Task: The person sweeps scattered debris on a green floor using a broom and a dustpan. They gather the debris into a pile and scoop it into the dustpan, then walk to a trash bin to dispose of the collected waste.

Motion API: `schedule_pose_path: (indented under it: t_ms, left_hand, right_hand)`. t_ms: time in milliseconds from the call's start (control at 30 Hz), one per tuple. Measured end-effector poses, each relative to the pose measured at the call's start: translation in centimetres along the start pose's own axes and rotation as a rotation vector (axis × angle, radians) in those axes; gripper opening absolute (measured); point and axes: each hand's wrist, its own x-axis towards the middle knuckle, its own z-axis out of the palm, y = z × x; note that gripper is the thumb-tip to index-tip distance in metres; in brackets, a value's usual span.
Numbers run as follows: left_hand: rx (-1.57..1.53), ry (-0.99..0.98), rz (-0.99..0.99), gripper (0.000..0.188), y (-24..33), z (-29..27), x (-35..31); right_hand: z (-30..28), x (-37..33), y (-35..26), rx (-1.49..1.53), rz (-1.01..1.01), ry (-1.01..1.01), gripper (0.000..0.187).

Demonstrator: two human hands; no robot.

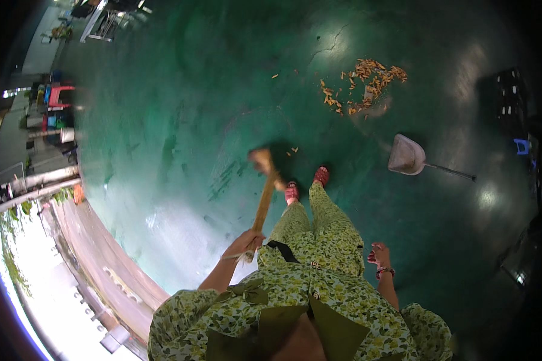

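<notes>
My left hand (247,242) is closed around the yellowish handle of a short broom (263,204). The broom slants away from me toward the floor, and its brown head is blurred just left of my feet. A few small brown bits (292,151) lie close to the broom head. Down at my right side hangs my right hand (379,255), its fingers loosely bent and apart, holding nothing, with a bracelet at the wrist. Farther off to the right, dry brown leaf-like scraps (376,80) are heaped loosely on the green floor (193,90).
A pale dustpan (408,157) with a thin dark handle lies to the right. Black crates (509,96) and a blue stool (521,146) stand at the right edge. A red stool (59,96) and a metal-legged table (99,27) are at the left. Bright open ground shows lower left.
</notes>
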Motion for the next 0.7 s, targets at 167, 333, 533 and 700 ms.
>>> schedule_pose_path:
  t_ms: [167, 333, 533, 700]
  left_hand:
    - [0.160, -0.274, 0.113, 0.011, 4.7, 8.5, 5.1]
    - [-0.202, -0.377, -0.104, 0.020, 7.2, 16.0, 11.5]
    - [-0.506, -0.501, -0.234, 0.017, 10.3, 19.0, 5.8]
    - [-0.863, -0.603, -0.346, 0.018, 10.9, 9.4, -1.4]
  right_hand:
    - [-1.9, 2.8, 2.8, 0.033, -0.011, -0.026, 0.018]
    - [-1.5, 0.4, -2.4, 0.051, -0.146, -0.038, 0.022]
    - [-1.8, -1.7, -4.1, 0.024, -0.181, 0.071, 0.025]
    - [-1.1, 1.6, 0.1, 0.136, -0.014, 0.045, 0.025]
